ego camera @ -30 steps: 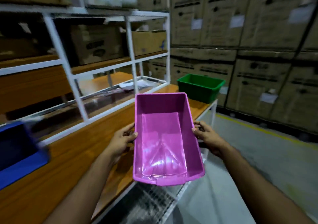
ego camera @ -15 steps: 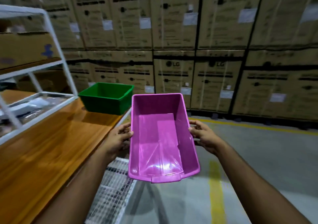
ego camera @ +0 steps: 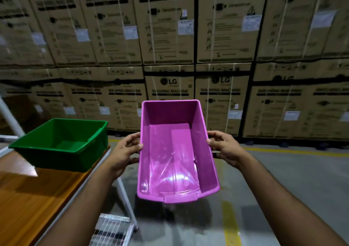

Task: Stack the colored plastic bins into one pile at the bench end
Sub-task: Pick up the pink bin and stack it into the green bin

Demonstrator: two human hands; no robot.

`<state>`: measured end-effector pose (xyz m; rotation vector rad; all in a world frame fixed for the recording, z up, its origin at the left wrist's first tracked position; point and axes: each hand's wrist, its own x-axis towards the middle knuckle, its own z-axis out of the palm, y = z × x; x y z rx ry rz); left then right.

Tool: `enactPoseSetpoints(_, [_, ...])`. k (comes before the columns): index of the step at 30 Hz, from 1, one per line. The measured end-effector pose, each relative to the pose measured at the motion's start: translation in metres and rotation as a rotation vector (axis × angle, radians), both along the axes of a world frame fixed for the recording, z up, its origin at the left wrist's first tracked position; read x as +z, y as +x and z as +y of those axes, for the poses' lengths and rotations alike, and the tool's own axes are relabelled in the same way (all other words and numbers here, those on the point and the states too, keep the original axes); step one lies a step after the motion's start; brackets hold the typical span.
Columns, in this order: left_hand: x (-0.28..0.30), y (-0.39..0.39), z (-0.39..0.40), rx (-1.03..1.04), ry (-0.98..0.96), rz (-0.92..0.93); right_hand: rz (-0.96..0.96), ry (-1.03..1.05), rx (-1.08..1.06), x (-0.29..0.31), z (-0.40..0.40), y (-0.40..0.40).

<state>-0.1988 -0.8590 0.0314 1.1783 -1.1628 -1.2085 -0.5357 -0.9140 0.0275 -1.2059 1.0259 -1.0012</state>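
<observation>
Nearest the viewer, the wire rack sits low beside the bench leg, under the near edge of the wooden bench; above the aisle floor, clear of the bench's right edge, the pink bin is carried open side up, its far end tipped upward; the left hand pinches the left long rim, thumb over the lip and fingers under the wall; the right hand pinches the right rim likewise; neither hand supports the base, so a slip of the glossy rim would likely drop the bin to the floor; farther on, the green bin rests at the bench's far end, its right corner close to the bench's right edge; a pink bin lowered askew or pressed against that near corner could push the green one off the end; the two bins also appear turned differently, so nesting may jam unless the pink one is rotated; behind stand stacked cartons.
</observation>
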Motion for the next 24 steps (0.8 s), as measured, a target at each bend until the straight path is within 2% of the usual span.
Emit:
enactPoseSetpoints(4, [0.019,0.023,-0.063,0.039,-0.030,-0.006,-0.004,-0.019,0.057,0.019,-0.088,0.024])
enactPoseSetpoints(10, [0.049,0.080,-0.128,0.250,-0.094,0.015,-0.044,-0.060,0.246,0.052,-0.215,0.105])
enactPoseSetpoints(18, [0.078,0.164,-0.149,0.583,-0.122,0.052,-0.052,-0.082,0.589,0.089,-0.343,0.264])
enactPoseSetpoints(24, [0.100,0.214,-0.130,0.923,-0.158,0.083,-0.060,-0.033,0.933,0.117,-0.377,0.401])
